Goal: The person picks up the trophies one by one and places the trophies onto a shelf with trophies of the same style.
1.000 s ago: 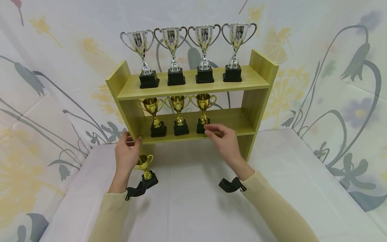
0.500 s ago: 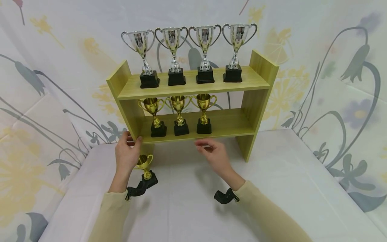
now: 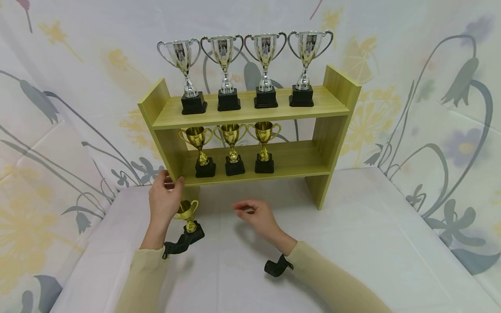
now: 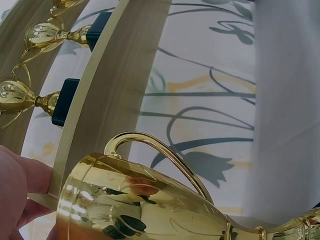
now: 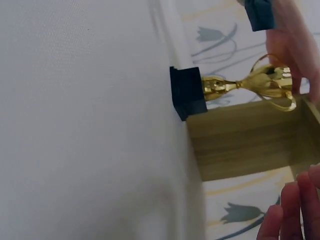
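Note:
My left hand (image 3: 164,200) grips the lower left edge of the wooden shelf's side panel (image 3: 159,148), thumb in front and fingers on the outer side. Beside that wrist a gold trophy cup (image 3: 187,211) with a black base stands on the table, partly hidden by the hand in the head view. It looms large in the left wrist view, its gold bowl (image 4: 135,195) in front of the shelf. My right hand (image 3: 258,215) hovers over the table in front of the shelf, fingers loosely bent and holding nothing, to the right of that trophy.
Three gold trophies (image 3: 232,139) stand in a row on the middle board (image 3: 301,156), left of its right end. Several silver trophies (image 3: 264,48) line the top board. A white cloth (image 3: 375,243) covers the table, and a floral backdrop (image 3: 391,108) hangs behind.
My right hand has come away from the third gold trophy on the middle board, moving down and left over the table. My left hand stays on the side panel.

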Tool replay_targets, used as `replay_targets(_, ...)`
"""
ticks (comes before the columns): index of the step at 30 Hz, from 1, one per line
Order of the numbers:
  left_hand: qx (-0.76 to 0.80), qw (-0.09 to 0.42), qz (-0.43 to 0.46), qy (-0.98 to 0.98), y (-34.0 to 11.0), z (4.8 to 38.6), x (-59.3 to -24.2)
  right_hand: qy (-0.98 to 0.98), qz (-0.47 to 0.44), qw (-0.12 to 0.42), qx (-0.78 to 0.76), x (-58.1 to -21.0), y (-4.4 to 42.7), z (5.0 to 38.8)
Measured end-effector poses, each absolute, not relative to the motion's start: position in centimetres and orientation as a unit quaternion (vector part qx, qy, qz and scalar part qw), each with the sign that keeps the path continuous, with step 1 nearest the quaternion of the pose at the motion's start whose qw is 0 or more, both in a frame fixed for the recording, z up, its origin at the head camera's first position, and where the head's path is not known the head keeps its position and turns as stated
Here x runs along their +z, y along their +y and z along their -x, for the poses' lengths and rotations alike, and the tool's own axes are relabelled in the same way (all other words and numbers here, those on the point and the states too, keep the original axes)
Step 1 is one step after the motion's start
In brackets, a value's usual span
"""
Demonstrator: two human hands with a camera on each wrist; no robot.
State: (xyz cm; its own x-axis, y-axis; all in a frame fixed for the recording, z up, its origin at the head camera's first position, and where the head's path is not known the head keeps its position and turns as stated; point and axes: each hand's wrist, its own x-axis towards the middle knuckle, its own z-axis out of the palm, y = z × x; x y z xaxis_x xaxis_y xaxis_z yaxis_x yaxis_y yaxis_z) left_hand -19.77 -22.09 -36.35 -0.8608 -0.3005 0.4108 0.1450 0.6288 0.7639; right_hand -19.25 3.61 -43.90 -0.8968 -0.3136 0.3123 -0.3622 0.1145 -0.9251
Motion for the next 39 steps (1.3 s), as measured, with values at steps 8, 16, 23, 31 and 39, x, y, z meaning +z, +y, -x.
replay_targets(8,-0.426,0.261,-0.043,-0.865,-22.0,19.9,-36.3,-0.748,-0.222,-0.010,0.625,-44.8,1.9,19.1)
replay_targets(16,-0.430,0.259,-0.040,-0.864,-22.1,19.8,-36.5,-0.744,-0.238,-0.023,0.624,-45.8,0.2,18.8)
replay_targets(23,-0.431,0.262,-0.041,-0.862,-22.1,19.6,-36.6,-0.743,-0.228,-0.039,0.628,-46.2,-1.3,18.5)
replay_targets(31,-0.433,0.262,-0.045,-0.861,-22.1,19.6,-36.7,-0.729,-0.219,-0.050,0.647,-46.5,-2.7,18.1)
replay_targets(39,-0.434,0.261,-0.044,-0.861,-22.1,19.8,-36.5,-0.720,-0.198,-0.057,0.662,-46.5,-3.7,18.2)
